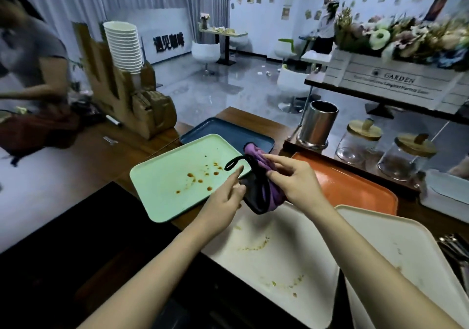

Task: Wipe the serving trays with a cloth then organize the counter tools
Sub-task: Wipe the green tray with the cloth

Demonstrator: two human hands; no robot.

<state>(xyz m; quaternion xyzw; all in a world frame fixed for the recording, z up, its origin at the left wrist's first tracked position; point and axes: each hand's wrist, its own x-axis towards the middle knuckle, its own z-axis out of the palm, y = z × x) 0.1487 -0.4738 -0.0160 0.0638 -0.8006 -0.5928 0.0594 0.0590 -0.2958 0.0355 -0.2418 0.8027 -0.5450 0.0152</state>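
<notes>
Both forearms enter from the lower edge and converge toward the centre. Beneath them lies a white tray (274, 265) marked with crumbs. A second white tray (406, 265) sits beside it on the right, with cutlery (454, 250) at that tray's right edge.

The left hand (223, 201) is raised, palm turned inward and index finger extended forward. Its thumb and fingers pinch the dark near-left edge of the cloth (261, 189). The right hand (291, 179) arches over the cloth from the right, with its fingers curled down onto the purple part and gripping it.

The cloth is bunched and held clear of the surfaces, above the point where the white tray, the green tray (177, 176) and the orange tray (355, 184) meet. Its long axis runs near to far, dark end toward the person and purple end away. A black loop (236, 162) projects from it to the left, over the green tray.

The green tray carries orange-brown spots, and its far corner overlaps a blue tray (228, 133). All of the trays rest on a wooden counter (152, 148).

Beyond the orange tray stand a steel canister (317, 128) and two glass jars (360, 141) with wooden lids. A stack of paper cups (124, 47) stands far left.
</notes>
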